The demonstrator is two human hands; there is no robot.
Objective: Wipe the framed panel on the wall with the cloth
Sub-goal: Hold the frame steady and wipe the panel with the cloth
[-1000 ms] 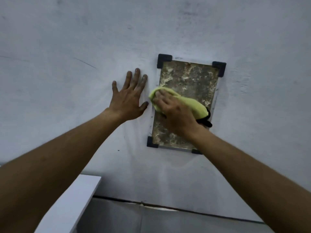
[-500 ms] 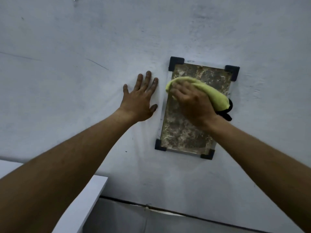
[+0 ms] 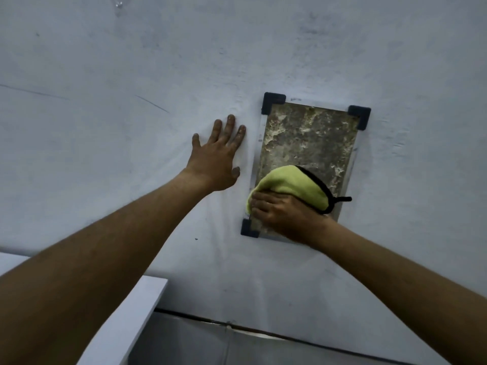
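Note:
A framed panel [image 3: 305, 138] with a mottled grey-brown face and black corner brackets hangs on the pale wall. My right hand [image 3: 284, 217] presses a yellow-green cloth [image 3: 292, 185] with a black trim against the panel's lower part, near the bottom left corner. The hand and cloth hide the lower right corner. My left hand [image 3: 218, 159] lies flat on the wall just left of the panel, fingers spread, holding nothing.
The pale wall [image 3: 131, 101] fills most of the view. A white shelf or tabletop edge [image 3: 126, 317] juts out at the lower left, under my left forearm. A dark seam [image 3: 263, 331] runs along the wall's base.
My right hand has carried the cloth from the panel's top left down to its bottom left. The left hand stays flat on the wall.

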